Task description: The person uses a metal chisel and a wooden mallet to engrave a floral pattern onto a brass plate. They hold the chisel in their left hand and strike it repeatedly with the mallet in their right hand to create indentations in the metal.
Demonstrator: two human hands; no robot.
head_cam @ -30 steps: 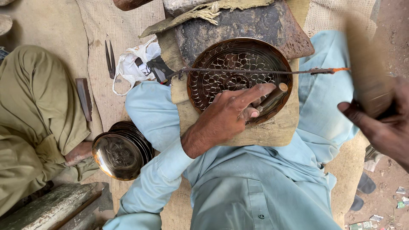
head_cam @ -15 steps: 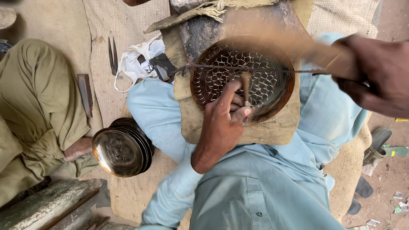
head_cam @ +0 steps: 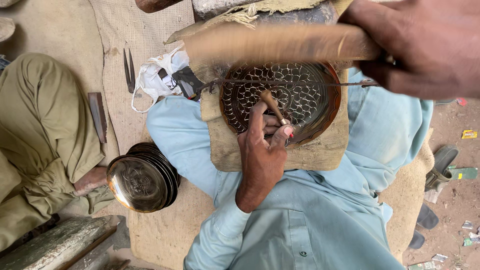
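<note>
While the person sits cross-legged in pale blue clothes, the left hand (head_cam: pixel 262 152) is curled around a short punch tool (head_cam: pixel 274 106), thumb and a couple of fingers pinching its shaft so the tip stands tilted on the patterned face of a round engraved metal plate (head_cam: pixel 320 90). That plate lies on a folded burlap pad (head_cam: pixel 320 155) across the lap, and a thin metal rod (head_cam: pixel 300 82) runs straight over it from side to side. Up in the top right corner, the right hand (head_cam: pixel 420 45) is clenched tight on a wooden mallet handle (head_cam: pixel 280 42), which stretches left above the plate's far rim and is so motion-blurred you can't make out where it ends or whether it has a head. Part of that hand is cut off by the frame edge too, so only the knuckles and the back of it really show. Exactly where the punch tip meets the metal is hard to tell, the fingers cover it. Off to the left on the sacking ground sits a stack of finished plates (head_cam: pixel 142 182), near another person's knee in olive trousers (head_cam: pixel 45 130), plus a white plastic bag (head_cam: pixel 157 77) just beside the pad and a pair of shears (head_cam: pixel 129 70) lying flat further out
</note>
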